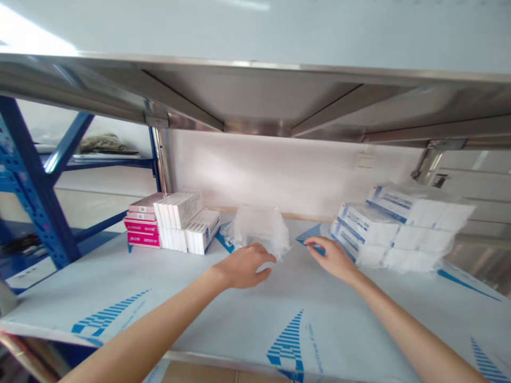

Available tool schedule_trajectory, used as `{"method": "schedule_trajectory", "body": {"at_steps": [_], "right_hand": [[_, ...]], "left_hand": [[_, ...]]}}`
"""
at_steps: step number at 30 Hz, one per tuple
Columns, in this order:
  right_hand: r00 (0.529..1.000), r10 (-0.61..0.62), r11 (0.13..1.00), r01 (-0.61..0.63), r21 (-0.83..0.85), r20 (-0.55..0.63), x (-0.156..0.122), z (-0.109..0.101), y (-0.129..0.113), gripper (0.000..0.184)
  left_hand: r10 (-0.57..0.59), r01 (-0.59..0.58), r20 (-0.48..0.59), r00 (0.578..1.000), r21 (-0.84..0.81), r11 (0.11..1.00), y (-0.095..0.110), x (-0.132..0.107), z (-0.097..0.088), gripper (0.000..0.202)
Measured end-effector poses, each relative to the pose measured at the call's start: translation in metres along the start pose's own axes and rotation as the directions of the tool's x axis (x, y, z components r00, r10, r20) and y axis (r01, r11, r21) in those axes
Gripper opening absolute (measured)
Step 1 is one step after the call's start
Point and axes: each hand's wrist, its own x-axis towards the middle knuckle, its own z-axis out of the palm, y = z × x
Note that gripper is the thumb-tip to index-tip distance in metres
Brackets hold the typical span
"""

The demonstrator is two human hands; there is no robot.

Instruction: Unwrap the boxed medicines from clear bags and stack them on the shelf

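My left hand (248,265) reaches over the table just in front of a crumpled clear plastic wrapper (261,230). Its thumb and fingers are apart with nothing between them; whether the fingertips touch the plastic I cannot tell. To the right, my right hand (330,258) hovers beside the plastic-wrapped white-and-blue boxes (365,226). Its thumb and fingers are loosely curved, with a gap between them and nothing held. On the left, a stack of white boxes (181,218) stands against several pink boxes (142,226).
A metal shelf (255,98) spans low overhead, its front edge above my hands. The tabletop (223,324) wears a film with blue print. Blue racking (38,186) stands at the left, and a white wall (259,170) closes the back.
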Motion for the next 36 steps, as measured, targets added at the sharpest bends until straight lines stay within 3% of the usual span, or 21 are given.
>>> {"method": "schedule_trajectory", "body": {"at_steps": [7,10,14,19,24,27,31,33,34,36], "right_hand": [[0.964,-0.122,0.975,0.072,-0.210,-0.236,-0.027,0.000,0.001,0.019],[0.948,-0.211,0.933,0.122,-0.339,-0.240,-0.033,0.003,0.002,0.019],[0.943,-0.277,0.873,0.167,-0.458,-0.184,-0.037,0.002,-0.001,0.021],[0.964,-0.213,0.869,0.111,-0.482,-0.161,-0.039,-0.005,-0.011,0.023],[0.949,-0.176,0.868,0.025,-0.495,-0.261,-0.039,-0.013,-0.010,0.025],[0.894,-0.162,0.869,-0.072,-0.490,-0.418,-0.038,-0.025,-0.007,0.025],[0.721,-0.131,0.827,-0.299,-0.477,-0.680,-0.030,-0.052,-0.001,0.034],[0.661,-0.104,0.783,-0.407,-0.471,-0.743,-0.022,-0.067,0.006,0.044],[0.657,-0.084,0.762,-0.442,-0.473,-0.749,-0.018,-0.072,0.011,0.048],[0.693,-0.044,0.731,-0.469,-0.496,-0.720,-0.009,-0.080,0.020,0.051]], "left_hand": [[-0.008,0.006,-0.181,0.984,-0.008,1.000,-0.001,-0.025,0.021,0.028],[-0.024,0.025,-0.206,0.978,0.005,1.000,-0.005,-0.026,0.025,0.027],[0.002,0.005,-0.189,0.982,0.039,0.999,-0.005,-0.012,0.018,0.027],[0.037,-0.027,-0.175,0.984,0.063,0.998,-0.002,0.016,0.014,0.029],[0.097,-0.089,-0.182,0.978,0.054,0.995,-0.001,0.022,0.024,0.030],[0.126,-0.113,-0.172,0.977,0.085,0.990,0.001,0.017,0.027,0.031],[0.147,-0.132,-0.158,0.976,0.101,0.986,0.007,0.014,0.028,0.033],[0.151,-0.138,-0.145,0.978,0.100,0.985,0.010,0.016,0.028,0.033],[0.153,-0.139,-0.141,0.978,0.098,0.985,0.011,0.016,0.029,0.033],[0.155,-0.142,-0.138,0.978,0.098,0.985,0.012,0.017,0.030,0.033]]}}
